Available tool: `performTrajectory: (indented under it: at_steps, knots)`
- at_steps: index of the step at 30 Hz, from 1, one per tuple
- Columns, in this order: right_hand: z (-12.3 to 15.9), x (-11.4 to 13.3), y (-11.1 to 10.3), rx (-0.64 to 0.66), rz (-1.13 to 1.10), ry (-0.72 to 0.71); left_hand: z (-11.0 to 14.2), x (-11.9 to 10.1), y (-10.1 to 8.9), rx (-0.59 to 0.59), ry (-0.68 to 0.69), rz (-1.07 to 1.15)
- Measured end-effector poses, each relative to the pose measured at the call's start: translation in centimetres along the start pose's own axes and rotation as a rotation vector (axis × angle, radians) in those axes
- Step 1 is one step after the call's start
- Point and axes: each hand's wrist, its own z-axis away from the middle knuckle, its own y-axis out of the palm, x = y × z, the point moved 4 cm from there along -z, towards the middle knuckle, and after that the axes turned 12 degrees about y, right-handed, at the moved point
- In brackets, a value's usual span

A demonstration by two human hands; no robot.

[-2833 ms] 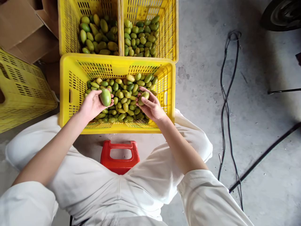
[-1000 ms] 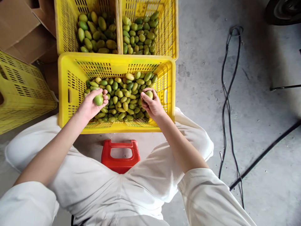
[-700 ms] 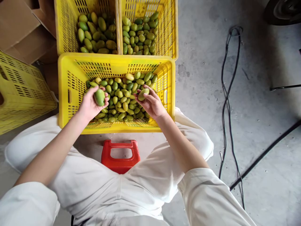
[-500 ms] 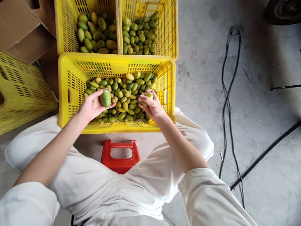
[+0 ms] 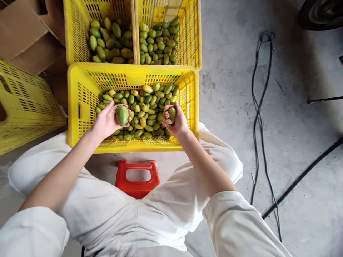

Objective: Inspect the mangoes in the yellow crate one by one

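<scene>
Fruit [image 5: 122, 115] sits held in the left hand's [image 5: 108, 120] curved fingers, likely so it cannot roll. The right hand's [image 5: 179, 122] fingers wrap around a smaller fruit [image 5: 172, 115].

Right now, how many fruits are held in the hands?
2: the larger green fruit cupped in the left hand, and the smaller green fruit in the right hand. Anything fully hidden within either grasp wouldn't show.

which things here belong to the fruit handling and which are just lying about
Part of it:
left hand, holding a green fruit
right hand, holding another green fruit
front yellow crate of fruit
rear yellow crates of fruit, probably

Seemingly just lying about:
cardboard
looped black cable
wheel
</scene>
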Motion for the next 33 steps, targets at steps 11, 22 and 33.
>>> performTrajectory:
  at_steps: [11, 22, 33]
  knots:
    - [0.5, 0.4, 1.0, 0.002, -0.025, -0.082, -0.2, 0.1, -0.3, -0.080, 0.095, 0.006]
    - [-0.1, 0.7, -0.9, -0.105, 0.012, -0.019, -0.4, -0.8, -0.9, -0.179, 0.039, 0.020]
    - [0.4, 1.9, 0.1, -0.109, 0.049, -0.114, -0.6, -1.1, -0.8, -0.280, 0.050, 0.104]
